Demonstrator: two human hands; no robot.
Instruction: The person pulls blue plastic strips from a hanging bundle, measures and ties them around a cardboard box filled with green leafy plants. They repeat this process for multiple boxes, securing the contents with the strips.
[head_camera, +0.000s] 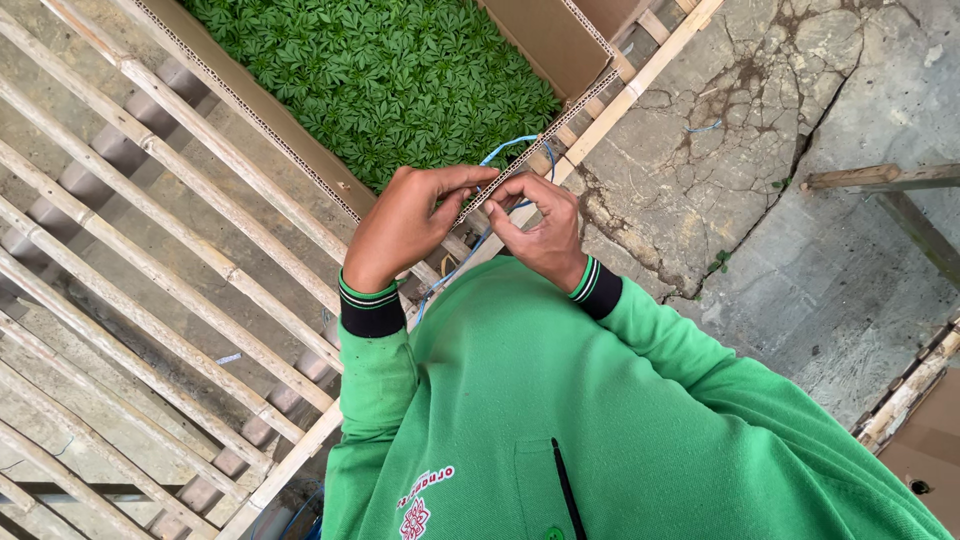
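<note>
Both hands, the left hand and right hand, pinch the blue string tight at the edge of the cardboard box; keeping tension even across the 2 pinches should seat the knot snugly.

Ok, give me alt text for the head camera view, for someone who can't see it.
Two hands, the left hand and right hand, pinch a thin blue string at the corner of a cardboard box filled with green leaves. The box sits in a wooden slat crate on cracked concrete; green sleeves fill the foreground.
</note>
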